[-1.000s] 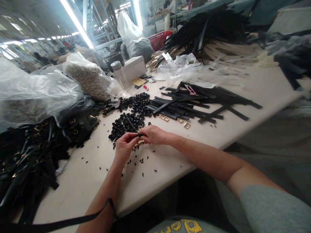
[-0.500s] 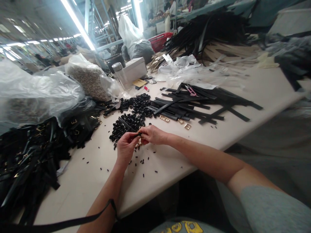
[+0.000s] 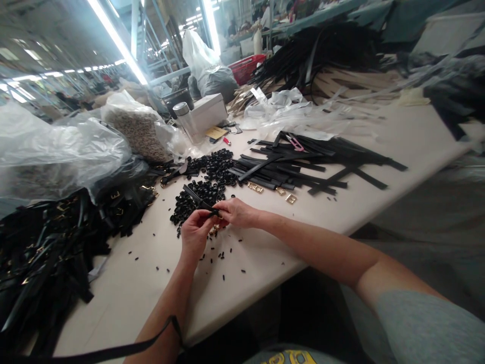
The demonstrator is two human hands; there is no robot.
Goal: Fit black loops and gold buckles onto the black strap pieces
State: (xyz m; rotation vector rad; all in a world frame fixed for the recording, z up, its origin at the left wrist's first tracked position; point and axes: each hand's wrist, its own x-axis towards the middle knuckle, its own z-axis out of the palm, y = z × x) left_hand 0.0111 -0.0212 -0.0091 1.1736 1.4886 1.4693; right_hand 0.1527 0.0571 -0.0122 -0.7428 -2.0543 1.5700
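Pale worktop (image 3: 125,293) runs across the frame, cluttered, in a big hall under fluorescent tubes (image 3: 117,40). Left to right: clear plastic bag (image 3: 64,146) at far left, tangled heap of black straps (image 3: 49,253) with gold buckles just in front of it. Next, bag of beige bits (image 3: 136,124), contents too small to identify. Then bottle with metal cap (image 3: 187,124) next to white box (image 3: 210,111), filled bag (image 3: 214,76) behind. Pile of small black loops (image 3: 200,194) mid-worktop. Red basket (image 3: 248,70) further back. Right of the loops: flat black strips (image 3: 288,164) lying crisscross, pink-handled tool (image 3: 295,142) on top, a few loose gold buckles (image 3: 291,199) along their near edge. Crumpled clear plastic (image 3: 288,111) behind them, large dark bundle (image 3: 326,55) behind that. Left hand (image 3: 194,232): thumb and fingers pinching a black strip (image 3: 195,197). Right hand (image 3: 235,211): fingertips closed on the same strip, meeting the left. Strip sits between the two, free length angling up-left over the loop pile. Exact fold at the fingertips hidden. Gold pieces (image 3: 214,230) just below the grip, black scraps (image 3: 222,255) scattered nearer the worktop edge.
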